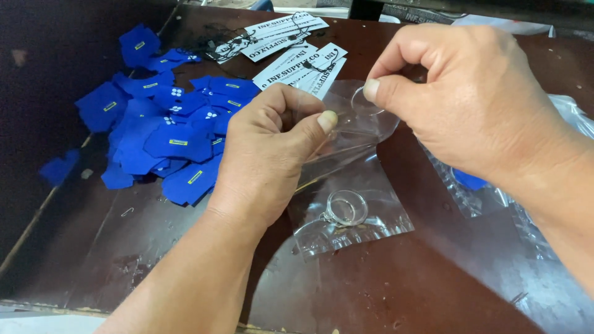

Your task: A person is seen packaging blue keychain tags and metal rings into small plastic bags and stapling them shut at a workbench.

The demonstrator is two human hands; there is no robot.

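Single head-worn camera, looks steeply down and forward over dark brown surface [433, 284]. Very near: left hand [272, 148] and right hand [470, 105] fill frame centre, forearms enter from bottom and right edges. Far edge of surface along frame top. No second view to share.

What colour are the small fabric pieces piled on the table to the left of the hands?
The fabric pieces are bright blue, some with small yellow or white marks, as the head view shows.

clear plastic bag [359, 210] at centre, white tags [291, 43] behind, blue labels [167, 130] left
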